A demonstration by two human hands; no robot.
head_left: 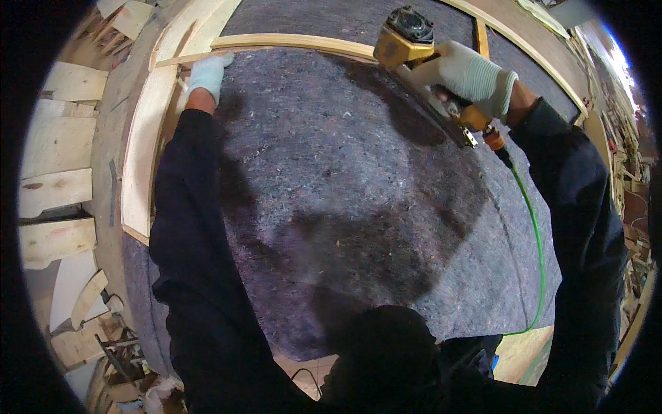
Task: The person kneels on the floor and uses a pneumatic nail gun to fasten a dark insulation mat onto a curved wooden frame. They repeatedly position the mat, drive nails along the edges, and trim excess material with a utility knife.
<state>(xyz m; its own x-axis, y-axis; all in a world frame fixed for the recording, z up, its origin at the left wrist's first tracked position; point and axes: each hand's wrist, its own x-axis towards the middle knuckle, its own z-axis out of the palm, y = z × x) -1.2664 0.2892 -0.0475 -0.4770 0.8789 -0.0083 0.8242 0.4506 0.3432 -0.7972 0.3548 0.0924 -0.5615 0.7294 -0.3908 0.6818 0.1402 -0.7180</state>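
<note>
My left hand [209, 74], in a white knit glove, grips the left end of a thin wooden strip [296, 43] where it meets a wide pale board [143, 159]. Its fingers are bent and partly hidden. My right hand [476, 77], gloved too, is wrapped round the handle of a yellow and black nail gun [405, 50]. The gun's head is over the strip's right end; whether it touches the wood I cannot tell. A green air hose [534, 234] runs from an orange fitting at the gun's rear.
Grey-purple felt [331, 165] covers the worktop. Another wooden rail [524, 52] curves along the far right, with a short crosspiece [481, 38] joined to it. Cut boards [58, 148] are stacked at the left, and more wood scraps [638, 186] lie at the right.
</note>
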